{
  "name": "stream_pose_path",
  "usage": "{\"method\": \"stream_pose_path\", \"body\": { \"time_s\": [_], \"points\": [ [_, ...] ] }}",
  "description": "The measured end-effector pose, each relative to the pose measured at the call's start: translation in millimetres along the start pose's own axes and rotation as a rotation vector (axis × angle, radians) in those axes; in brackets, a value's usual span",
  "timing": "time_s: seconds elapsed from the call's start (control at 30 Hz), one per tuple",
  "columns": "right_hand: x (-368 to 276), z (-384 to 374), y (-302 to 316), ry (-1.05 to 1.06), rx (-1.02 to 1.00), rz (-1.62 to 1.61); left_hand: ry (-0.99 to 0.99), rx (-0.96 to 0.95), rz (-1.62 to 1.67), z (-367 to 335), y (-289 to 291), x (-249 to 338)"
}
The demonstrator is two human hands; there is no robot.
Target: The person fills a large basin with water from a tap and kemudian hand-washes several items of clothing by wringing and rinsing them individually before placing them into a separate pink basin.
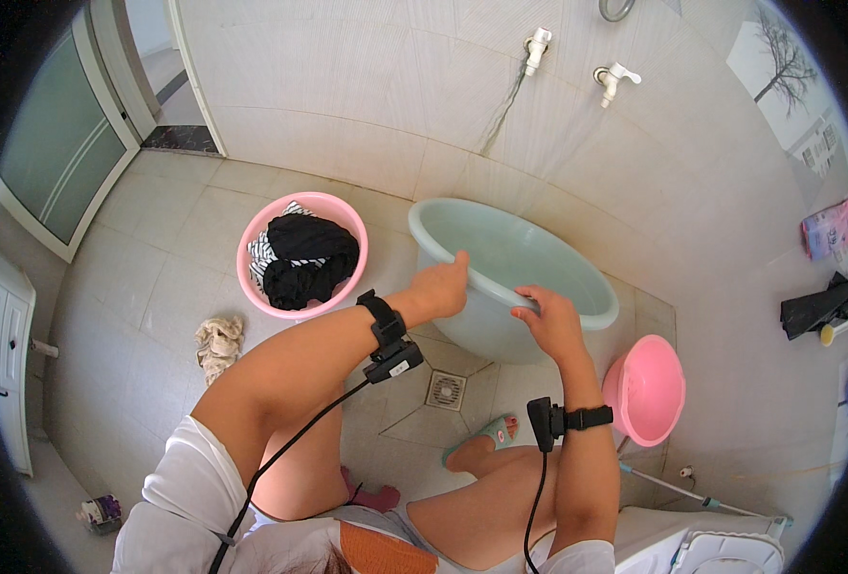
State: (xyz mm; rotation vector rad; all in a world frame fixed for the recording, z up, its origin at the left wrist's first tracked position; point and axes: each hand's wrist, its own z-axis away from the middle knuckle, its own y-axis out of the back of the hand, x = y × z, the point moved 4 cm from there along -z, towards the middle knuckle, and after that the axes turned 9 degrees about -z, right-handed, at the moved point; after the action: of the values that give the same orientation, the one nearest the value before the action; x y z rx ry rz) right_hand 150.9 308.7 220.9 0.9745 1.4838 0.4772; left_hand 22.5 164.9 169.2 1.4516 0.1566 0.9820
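Observation:
Against the tiled wall stands a large pale green plastic tub (pixel 501 330), its near rim towards me. My left hand (pixel 443 287) is closed on that rim, with the thumb pointing up. Further right, my right hand (pixel 552 320) also grips the rim, its thumb and fingers bent over the edge. No clothes show in the visible part of the tub. Left of it sits a pink basin (pixel 350 292) holding black cloth (pixel 314 253) and black-and-white striped cloth (pixel 259 256). Each of my wrists wears a black strap with a small cabled device.
A smaller pink basin (pixel 646 387) stands right of the tub. Two white taps (pixel 537 50) jut from the wall above. A crumpled beige cloth (pixel 220 346) lies on the floor at left. Between my feet and the tub is a square floor drain (pixel 446 390).

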Motion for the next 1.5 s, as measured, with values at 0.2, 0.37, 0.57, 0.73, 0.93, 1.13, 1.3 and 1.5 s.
{"method": "stream_pose_path", "body": {
  "time_s": [0.2,0.37,0.57,0.73,0.93,1.13,1.3,1.5],
  "points": [
    [0.1,-0.8,-0.1,-0.038,-0.027,0.009,-0.018,0.003,-0.008,1.5,1.7,0.7],
    [1.1,-0.8,-1.0,-0.022,-0.023,0.0,-0.006,-0.006,-0.008,1.7,3.1,1.8],
    [-2.6,-1.0,-1.1,-0.044,-0.021,-0.002,-0.007,0.016,-0.009,-0.5,1.2,-1.6],
    [-2.9,-1.0,-1.1,-0.054,-0.029,0.011,-0.016,0.021,-0.007,0.2,2.2,-1.1],
    [-3.2,-0.3,-1.2,-0.034,-0.018,0.006,-0.012,0.01,-0.013,0.9,4.1,-0.7],
    [-0.1,-0.5,-1.8,-0.034,-0.02,0.0,-0.014,0.0,-0.024,2.7,7.6,1.6],
    [-3.9,-0.8,-2.0,-0.016,-0.018,0.003,-0.002,-0.003,-0.018,3.5,7.7,0.0],
    [0.4,-1.7,-4.3,0.004,-0.028,0.005,0.021,-0.023,-0.013,3.2,6.9,-0.3]
  ]
}}
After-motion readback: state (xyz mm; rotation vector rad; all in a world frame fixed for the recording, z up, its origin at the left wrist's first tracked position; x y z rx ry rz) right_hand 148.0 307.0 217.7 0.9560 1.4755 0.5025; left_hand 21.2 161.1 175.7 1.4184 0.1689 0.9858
